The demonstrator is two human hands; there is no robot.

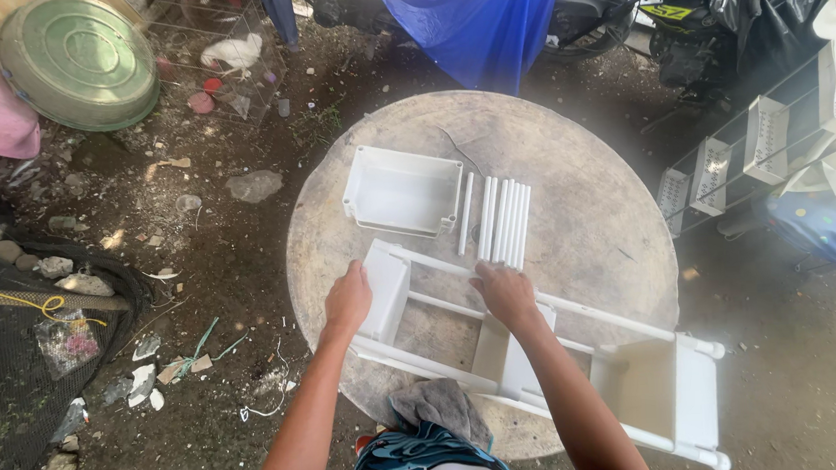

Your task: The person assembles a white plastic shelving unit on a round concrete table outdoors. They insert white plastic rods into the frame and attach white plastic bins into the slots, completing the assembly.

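Centre frame, the white plastic rack [539,353] lies part-assembled (3 shelves fitted), left hand [348,301] and right hand [504,295] gripping its rails, while 1 tray [401,190] and loose tubes [501,221] wait above.

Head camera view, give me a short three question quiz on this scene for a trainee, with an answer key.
1. True or false: the loose white tubes lie side by side on the round table, apart from both hands.
2. Which hand rests on the long rail of the white rack frame, just below the tubes? A) left hand B) right hand
3. What lies on the table above the left hand?

Key
1. True.
2. B: the right hand lies on that rail; the left hand rests on the frame's end shelf.
3. A shallow white rectangular tray, open side up.
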